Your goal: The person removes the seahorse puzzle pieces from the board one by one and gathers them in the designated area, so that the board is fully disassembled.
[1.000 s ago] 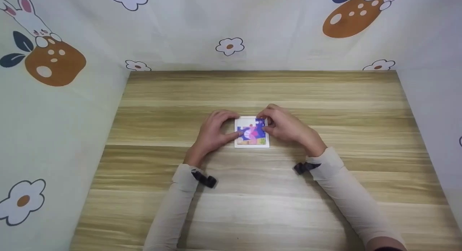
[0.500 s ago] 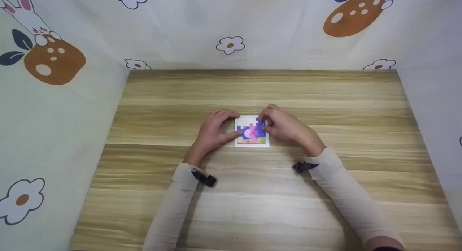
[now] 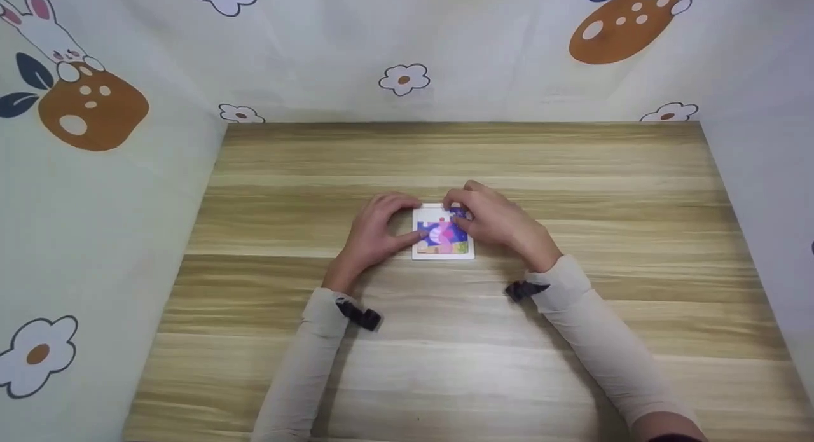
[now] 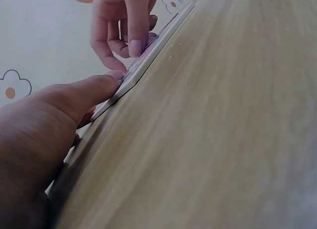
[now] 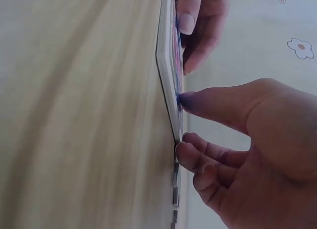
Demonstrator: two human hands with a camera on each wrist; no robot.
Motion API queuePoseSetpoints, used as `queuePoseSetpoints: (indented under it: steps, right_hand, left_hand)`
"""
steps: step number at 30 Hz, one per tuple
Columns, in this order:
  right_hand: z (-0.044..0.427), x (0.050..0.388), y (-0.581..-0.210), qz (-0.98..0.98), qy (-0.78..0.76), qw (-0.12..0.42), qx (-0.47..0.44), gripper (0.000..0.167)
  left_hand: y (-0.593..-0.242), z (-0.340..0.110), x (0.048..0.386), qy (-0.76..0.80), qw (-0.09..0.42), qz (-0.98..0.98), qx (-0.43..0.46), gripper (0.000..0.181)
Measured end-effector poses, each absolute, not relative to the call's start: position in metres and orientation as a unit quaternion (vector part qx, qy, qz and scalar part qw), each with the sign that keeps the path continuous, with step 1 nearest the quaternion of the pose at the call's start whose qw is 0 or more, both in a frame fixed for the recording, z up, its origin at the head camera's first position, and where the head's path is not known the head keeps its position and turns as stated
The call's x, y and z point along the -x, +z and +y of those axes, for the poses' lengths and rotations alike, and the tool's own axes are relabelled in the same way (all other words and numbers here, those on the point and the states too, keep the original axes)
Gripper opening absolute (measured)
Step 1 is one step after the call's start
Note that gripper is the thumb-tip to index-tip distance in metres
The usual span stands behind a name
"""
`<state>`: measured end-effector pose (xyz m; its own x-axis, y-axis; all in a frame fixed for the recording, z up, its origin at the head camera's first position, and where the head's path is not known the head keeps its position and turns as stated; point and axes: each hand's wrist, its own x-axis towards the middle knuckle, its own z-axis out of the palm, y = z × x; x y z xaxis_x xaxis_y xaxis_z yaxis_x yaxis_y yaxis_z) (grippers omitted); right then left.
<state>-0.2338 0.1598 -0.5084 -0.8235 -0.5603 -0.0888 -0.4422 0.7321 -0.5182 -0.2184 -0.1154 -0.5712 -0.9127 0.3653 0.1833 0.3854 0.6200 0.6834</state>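
A small square jigsaw puzzle [image 3: 439, 238] lies in a white tray [image 3: 443, 257] on the wooden table, its picture pink, blue and yellow. White backing shows at the puzzle's upper left. My left hand [image 3: 375, 229] holds the tray's left side, thumb [image 4: 110, 79] on the picture and fingers at the far left corner. Over the upper right part is my right hand [image 3: 502, 222], its thumb [image 5: 198, 101] touching the picture and bent fingertips [image 5: 187, 154] by the tray's edge. I see no piece lifted between those fingers.
Several small flat dark-edged things [image 5: 176, 182] lie on the table beyond the right fingers in the right wrist view. A patterned cloth [image 3: 318, 67] hangs around the table [image 3: 432, 366] at the back and sides. Black wrist cameras [image 3: 359, 315] sit on both cuffs.
My right hand has shifted slightly left across the puzzle, its fingertips moving from the upper right corner toward the white backing. The left hand and tray stay put.
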Motion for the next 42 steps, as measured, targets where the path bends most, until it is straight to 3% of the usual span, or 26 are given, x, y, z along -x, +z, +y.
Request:
queuePoseSetpoints:
  steps: [9,18,32,42]
  right_hand:
    - [0.153,0.237,-0.505,0.929,-0.230,0.134,0.255,0.020]
    - [0.148,0.241,-0.512,0.934,-0.260,0.118,0.215,0.028]
    - [0.140,0.242,-0.515,0.946,-0.251,0.082,0.190,0.024]
    - [0.153,0.245,-0.514,0.927,-0.282,0.073,0.236,0.013]
  left_hand:
    - [-0.569,-0.115,0.219,-0.378,0.011,-0.902,0.209,0.056]
    - [-0.571,-0.116,0.218,-0.379,0.011,-0.902,0.208,0.055]
    - [-0.571,-0.116,0.218,-0.381,0.020,-0.899,0.216,0.052]
    - [-0.570,-0.116,0.218,-0.381,0.017,-0.898,0.219,0.049]
